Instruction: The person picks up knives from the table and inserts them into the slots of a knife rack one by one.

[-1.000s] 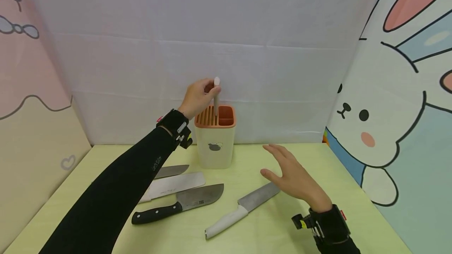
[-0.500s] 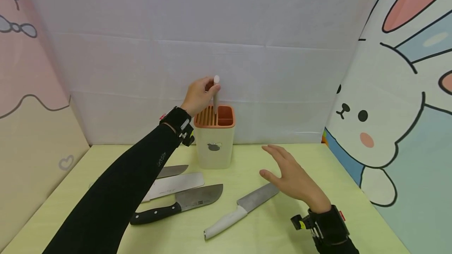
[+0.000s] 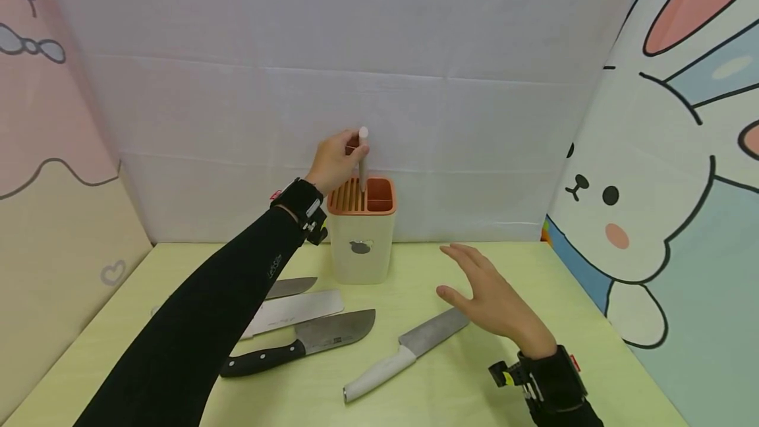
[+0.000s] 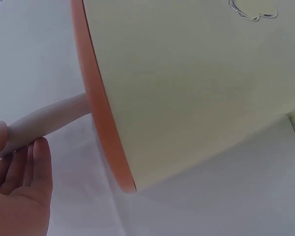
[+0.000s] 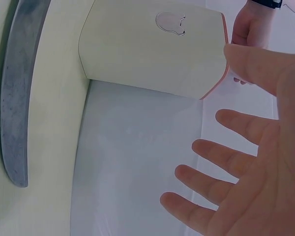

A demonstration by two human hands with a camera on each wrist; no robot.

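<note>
My left hand (image 3: 337, 162) pinches a pale handle (image 3: 363, 162) between thumb and fingers, above the knife block (image 3: 362, 249). This handle, likely a knife's, stands upright at the slotted part of the orange top; whatever is below it is hidden inside. In the left wrist view the handle (image 4: 49, 118) sticks out past the orange rim (image 4: 101, 108). My right hand (image 3: 495, 302) hovers with fingers spread, holding nothing. Under it lies a white-handled knife (image 3: 379, 374), its blade tip partly covered by the hand. The right wrist view shows that blade (image 5: 19, 93) beside the open palm.
Left of centre on the pale green table (image 3: 450, 400) lie a black-handled knife (image 3: 335, 331), a white-bladed cleaver (image 3: 296, 310) and another knife (image 3: 290, 287), partly hidden by my left arm. A white sheet (image 3: 474, 150) hangs behind the block.
Almost nothing differs. My left wrist has shifted very slightly to the right, while both hands keep the same pose and the knives stay where they lie.
</note>
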